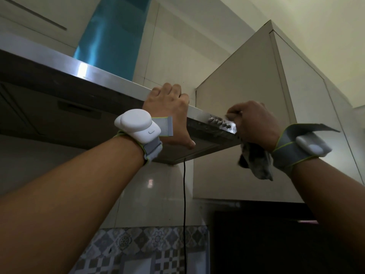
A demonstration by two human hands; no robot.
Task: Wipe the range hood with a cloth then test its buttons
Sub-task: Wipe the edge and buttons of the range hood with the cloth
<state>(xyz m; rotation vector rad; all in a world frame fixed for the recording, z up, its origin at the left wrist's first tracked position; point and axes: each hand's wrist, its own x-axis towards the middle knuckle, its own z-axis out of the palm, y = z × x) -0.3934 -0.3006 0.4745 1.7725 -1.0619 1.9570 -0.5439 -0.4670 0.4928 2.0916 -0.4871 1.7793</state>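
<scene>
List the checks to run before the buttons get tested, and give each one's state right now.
1. Left hand steadies the range hood, gripping its front edge: ok.
2. Cloth secure in the right hand: ok.
3. Buttons uncovered and in view: ok, the right hand sits just beside them.
4. A finger free to press: not ok, the right hand's fingers are curled round the cloth.
5. Panel around the buttons wiped clean: cannot tell.
6. Black cord apart from both hands: ok.
</scene>
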